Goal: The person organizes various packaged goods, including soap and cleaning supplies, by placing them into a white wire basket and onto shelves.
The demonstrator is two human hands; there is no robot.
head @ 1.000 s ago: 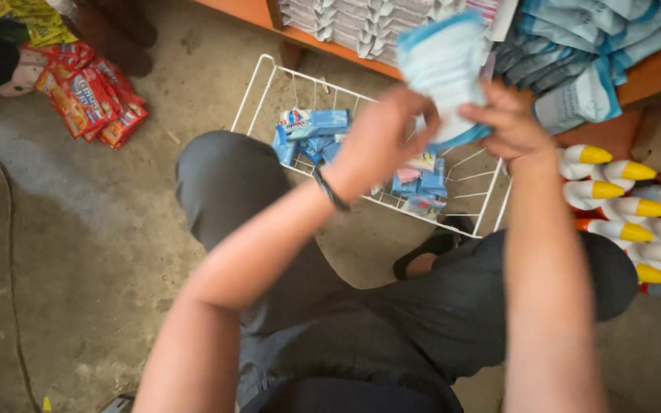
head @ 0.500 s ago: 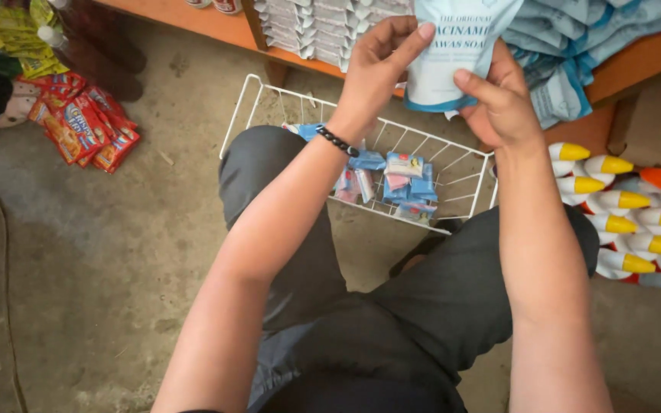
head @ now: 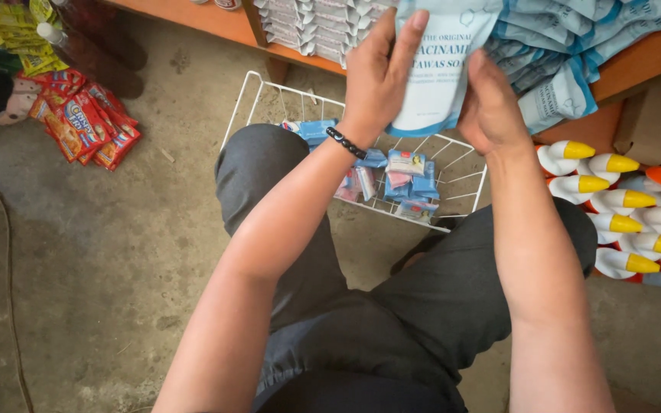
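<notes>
Bare concrete floor (head: 101, 252) lies under a low orange shelf (head: 636, 57) stacked with pale blue pouches (head: 575, 46) and white packets (head: 307, 27). Both hands hold one light blue pouch (head: 437, 69) upright at the shelf edge: the left hand (head: 380, 76) grips its left side with fingers laid flat up the face, and the right hand (head: 491, 103) closes on its right edge. Compared with the views a second and half a second ago, the pouch has risen from above the white wire basket (head: 269, 99) to the level of the shelf stack, and both arms have stretched forward; by this reading it is being carried away from the basket and toward the matching pouches.

Small blue and pink sachets (head: 411, 180) lie in the basket, which sits on the floor just beyond the person's knees. White bottles with yellow caps (head: 621, 203) lie to the right, red snack packets (head: 86, 126) to the left.

Hidden or unclear: the pouch's top runs past the upper edge, the right hand's fingertips sit behind it, the left forearm covers part of the basket, and the shelf's upper part is cut off.
</notes>
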